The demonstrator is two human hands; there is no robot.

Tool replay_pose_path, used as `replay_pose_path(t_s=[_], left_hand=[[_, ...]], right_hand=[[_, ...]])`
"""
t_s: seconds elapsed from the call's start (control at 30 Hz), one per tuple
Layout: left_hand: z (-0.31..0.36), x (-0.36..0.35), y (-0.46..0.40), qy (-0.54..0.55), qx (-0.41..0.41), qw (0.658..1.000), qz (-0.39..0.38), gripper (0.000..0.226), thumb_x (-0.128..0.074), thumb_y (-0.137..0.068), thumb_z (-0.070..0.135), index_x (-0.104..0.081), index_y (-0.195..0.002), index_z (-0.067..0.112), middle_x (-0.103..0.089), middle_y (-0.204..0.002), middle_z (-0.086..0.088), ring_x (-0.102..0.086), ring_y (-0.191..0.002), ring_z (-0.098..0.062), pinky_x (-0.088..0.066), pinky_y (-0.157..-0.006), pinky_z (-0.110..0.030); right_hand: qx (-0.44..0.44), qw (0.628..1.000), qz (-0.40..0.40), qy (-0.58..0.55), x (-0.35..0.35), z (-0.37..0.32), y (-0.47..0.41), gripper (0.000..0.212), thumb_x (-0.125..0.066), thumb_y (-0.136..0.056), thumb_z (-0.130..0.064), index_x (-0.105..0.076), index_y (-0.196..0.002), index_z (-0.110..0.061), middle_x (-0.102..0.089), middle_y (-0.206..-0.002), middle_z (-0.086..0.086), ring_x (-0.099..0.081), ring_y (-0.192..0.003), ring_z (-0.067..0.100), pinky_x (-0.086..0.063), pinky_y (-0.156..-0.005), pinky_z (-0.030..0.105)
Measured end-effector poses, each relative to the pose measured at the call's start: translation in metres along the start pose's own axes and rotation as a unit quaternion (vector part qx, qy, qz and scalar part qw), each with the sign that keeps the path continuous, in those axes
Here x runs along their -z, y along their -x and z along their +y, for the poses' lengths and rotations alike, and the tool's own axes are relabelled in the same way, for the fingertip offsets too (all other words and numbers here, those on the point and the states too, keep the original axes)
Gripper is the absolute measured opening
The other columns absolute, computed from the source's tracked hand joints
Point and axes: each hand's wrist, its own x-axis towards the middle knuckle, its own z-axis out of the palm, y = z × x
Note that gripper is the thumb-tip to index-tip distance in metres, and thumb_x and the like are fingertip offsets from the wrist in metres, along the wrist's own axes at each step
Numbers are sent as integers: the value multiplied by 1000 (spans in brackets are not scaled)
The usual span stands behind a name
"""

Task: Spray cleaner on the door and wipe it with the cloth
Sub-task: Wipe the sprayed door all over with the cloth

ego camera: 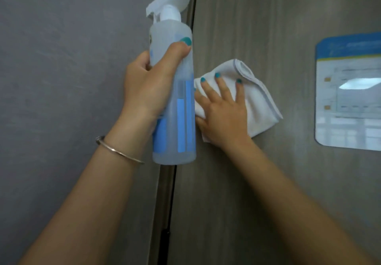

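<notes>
On the wood-grain door [288, 182] — right hand [224, 118] flat on cloth [257, 108]; left hand [148, 87] grips bottle [175, 108].

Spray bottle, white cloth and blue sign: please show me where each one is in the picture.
spray bottle [183, 108]: head view, on its clear body beside the blue label.
white cloth [257, 104]: head view, on the folded part right of the fingers.
blue sign [350, 91]: head view, on its pale middle.

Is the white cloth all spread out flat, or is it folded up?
Folded. The cloth shows doubled layers and stitched edges curling over, bunched under the right hand pressed on the door.
</notes>
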Motion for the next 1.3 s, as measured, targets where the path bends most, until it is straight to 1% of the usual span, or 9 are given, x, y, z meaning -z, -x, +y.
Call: replay_pose_path(t_s=[0.13, 0.27, 0.4, 0.53, 0.63, 0.87, 1.07, 1.13, 1.3], left_hand=[[-3, 11, 36, -55, -36, 998, 10, 20, -69, -75, 51, -65, -82, 33, -64, -74, 13, -65, -68, -5, -50, -56, -23], [-11, 26, 70, -50, -28, 998, 12, 23, -66, -69, 51, -68, -83, 33, -66, -70, 13, -65, -63, -4, -49, -51, -22], [-13, 29, 78, -17, 29, 999, -22, 26, -66, -66, 51, -69, -82, 31, -67, -71, 8, -66, -63, -9, -53, -52, -25], [-13, 28, 71, 7, 22, 999, -46, 23, -67, -69, 49, -67, -80, 29, -65, -70, 9, -65, -62, -8, -52, -51, -23], [-17, 30, 69, 31, 17, 998, -48, 19, -68, -71, 46, -67, -79, 29, -65, -68, 8, -65, -59, -7, -51, -49, -21], [-36, 26, 70, 55, 45, 997, -33, 16, -71, -78, 44, -67, -82, 28, -66, -71, 9, -67, -66, -10, -53, -54, -25], [-43, 23, 84, 49, 57, 996, -38, 21, -69, -75, 48, -68, -85, 31, -68, -73, 12, -68, -67, -6, -52, -56, -21], [-42, 22, 90, 39, 55, 997, -34, 21, -69, -72, 48, -68, -86, 32, -69, -74, 12, -69, -67, -5, -52, -54, -20], [-42, 28, 102, -3, 37, 998, -42, 21, -66, -72, 49, -68, -86, 34, -70, -77, 12, -69, -70, -5, -52, -54, -18]], right_hand=[[-10, 999, -27, -30, -13, -38, 75, 73, -51, -83, -60, -37, -147, -28, -28, -159, 0, -15, -149, 29, 2, -115, 57], [52, 998, -20, -1, -20, -39, 104, 76, -69, -76, -48, -43, -144, -26, -35, -156, 2, -27, -145, 30, -9, -115, 56], [40, 998, 18, 48, 1, 5, 39, 63, -60, -74, -53, -52, -135, -40, -33, -157, 4, -18, -147, 37, -1, -109, 68], [-110, 991, 4, 82, 44, 84, -52, 61, -38, -83, -65, -36, -142, -50, -20, -162, -2, 0, -149, 39, 2, -105, 78], [-120, 990, -9, 71, 50, 104, -66, 67, -38, -81, -66, -32, -145, -48, -19, -162, -3, -2, -150, 34, 1, -105, 78], [-56, 997, 27, 44, 14, 25, 63, 64, -49, -81, -60, -42, -142, -42, -30, -159, 1, -16, -148, 35, -2, -107, 73], [2, 998, -61, -2, -15, -58, 212, 75, -58, -77, -60, -35, -146, -39, -31, -158, 0, -15, -148, 31, -8, -108, 72], [-2, 998, -64, -8, -18, -62, 212, 77, -57, -77, -60, -32, -146, -38, -32, -158, 0, -17, -148, 32, -6, -109, 70], [-124, 991, 1, -45, -17, -60, 127, 67, -38, -86, -61, -28, -147, -37, -29, -159, 1, -15, -149, 33, 4, -114, 64]])
